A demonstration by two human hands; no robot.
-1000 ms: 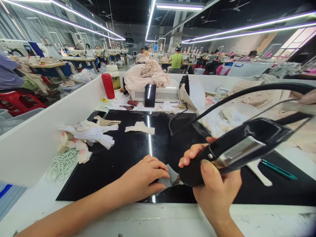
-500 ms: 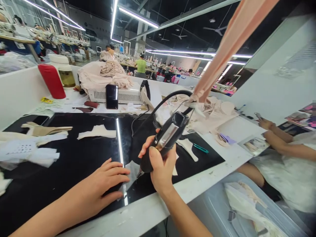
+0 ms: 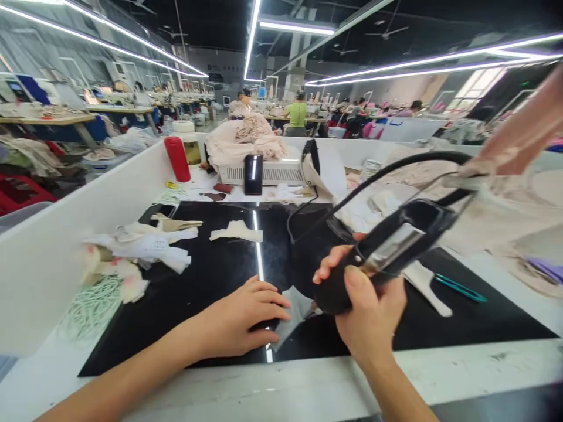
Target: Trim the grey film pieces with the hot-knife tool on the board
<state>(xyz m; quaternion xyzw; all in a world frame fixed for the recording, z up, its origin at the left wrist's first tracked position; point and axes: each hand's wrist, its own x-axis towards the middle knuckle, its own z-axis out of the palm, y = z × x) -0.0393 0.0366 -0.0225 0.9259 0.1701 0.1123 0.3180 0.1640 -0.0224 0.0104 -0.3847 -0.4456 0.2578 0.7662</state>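
Note:
My left hand (image 3: 246, 319) lies flat with its fingers stretched out, the fingertips on a small translucent piece of fabric (image 3: 297, 310). Under it is a glossy black board (image 3: 211, 299). Wrapped in my right hand (image 3: 369, 319) is a black corded handheld tool (image 3: 398, 240), held tilted. Its pointed metal tip (image 3: 311, 310) is at the right edge of the fabric piece; whether it touches cannot be made out. A pink cloth strip (image 3: 519, 140) is tied near the tool's upper end, beside its thick black cable (image 3: 396, 161).
Cream fabric cutouts lie behind (image 3: 236, 230) and to the right (image 3: 426, 287), near a teal tool (image 3: 460, 287). Leftward are fabric scraps (image 3: 149, 246) and pale green cord (image 3: 94, 305). A phone (image 3: 253, 174) leans on a white vented box (image 3: 281, 172). A white partition (image 3: 88, 234) borders the table.
The camera view has swung left, so everything sits further right in it; the neighbouring person at the right is out of view. Both hands keep their places at the fabric piece.

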